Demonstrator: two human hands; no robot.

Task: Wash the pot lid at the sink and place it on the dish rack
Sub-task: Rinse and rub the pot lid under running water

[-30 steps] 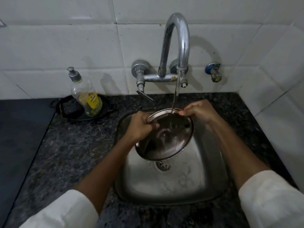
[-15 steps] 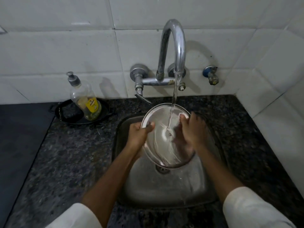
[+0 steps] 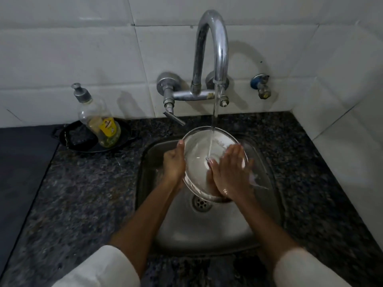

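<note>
I am standing at a rectangular stainless steel sink (image 3: 238, 228) set into a dark speckled granite table (image 3: 87, 193), looking down at my two bare hands. My left hand (image 3: 173, 162) is closed around the left rim of a round, shiny steel pot lid (image 3: 199, 146), thumb hooked over the edge, holding it tilted up toward me over the basin so water can sheet off it. A thin stream of water (image 3: 214, 112) falls from the curved chrome tap (image 3: 211, 48) on the white tiled wall and lands near the lid's middle. My right hand (image 3: 230, 172) is open and flat, fingers together, palm pressed on the lid's wet face; it grips nothing and, I judge, is rubbing the surface clean. The lid hangs just above the round drain (image 3: 201, 203). To the left, a clear pump bottle of yellowish dish soap (image 3: 97, 121) stands in a shallow black pan (image 3: 70, 137). No dish rack is in view.
</note>
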